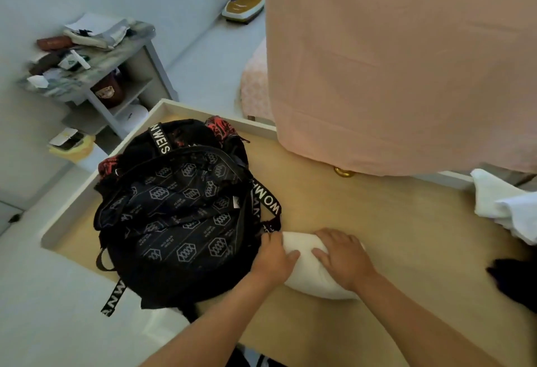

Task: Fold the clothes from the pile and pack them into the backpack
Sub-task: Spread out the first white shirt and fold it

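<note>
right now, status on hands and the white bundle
Left hand grips end of white bundle, right hand presses on top. Bundle on table beside backpack, not yet in. Strap lies at its end.

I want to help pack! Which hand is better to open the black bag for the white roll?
Probably the left hand: it holds the white roll at the end next to the backpack. The right hand rests farther away, on the roll's middle.
</note>
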Demonstrator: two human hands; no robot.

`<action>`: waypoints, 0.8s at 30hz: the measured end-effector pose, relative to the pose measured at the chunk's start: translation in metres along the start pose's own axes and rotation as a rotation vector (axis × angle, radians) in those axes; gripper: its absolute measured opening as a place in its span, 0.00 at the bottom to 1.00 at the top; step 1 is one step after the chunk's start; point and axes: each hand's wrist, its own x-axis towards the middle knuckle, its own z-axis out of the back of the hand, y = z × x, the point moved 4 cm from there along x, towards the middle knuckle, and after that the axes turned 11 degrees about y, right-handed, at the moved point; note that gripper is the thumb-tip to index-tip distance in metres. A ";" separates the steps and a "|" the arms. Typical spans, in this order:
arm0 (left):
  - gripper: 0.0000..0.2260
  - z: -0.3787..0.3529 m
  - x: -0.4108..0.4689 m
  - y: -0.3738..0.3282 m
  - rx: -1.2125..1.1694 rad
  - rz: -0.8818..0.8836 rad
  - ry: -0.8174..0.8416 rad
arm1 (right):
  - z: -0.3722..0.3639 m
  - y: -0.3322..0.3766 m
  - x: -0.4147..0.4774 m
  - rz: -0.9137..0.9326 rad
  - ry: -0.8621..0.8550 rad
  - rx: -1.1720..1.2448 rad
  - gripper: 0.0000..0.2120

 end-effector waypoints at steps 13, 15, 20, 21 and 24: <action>0.26 -0.036 -0.003 -0.020 -0.795 0.282 0.313 | -0.020 -0.023 -0.047 0.033 -0.321 0.125 0.23; 0.23 -0.035 -0.007 -0.022 -0.742 0.233 0.354 | -0.020 -0.024 -0.052 0.082 -0.316 0.158 0.24; 0.19 -0.016 -0.027 -0.024 -0.610 -0.084 0.311 | 0.014 -0.016 -0.050 0.171 -0.157 0.285 0.42; 0.18 -0.008 -0.034 -0.024 -0.578 -0.168 0.286 | 0.027 -0.010 -0.047 0.195 -0.081 0.280 0.46; 0.18 0.023 -0.059 -0.028 -0.463 -0.399 0.225 | 0.060 0.016 -0.037 0.222 0.124 0.216 0.51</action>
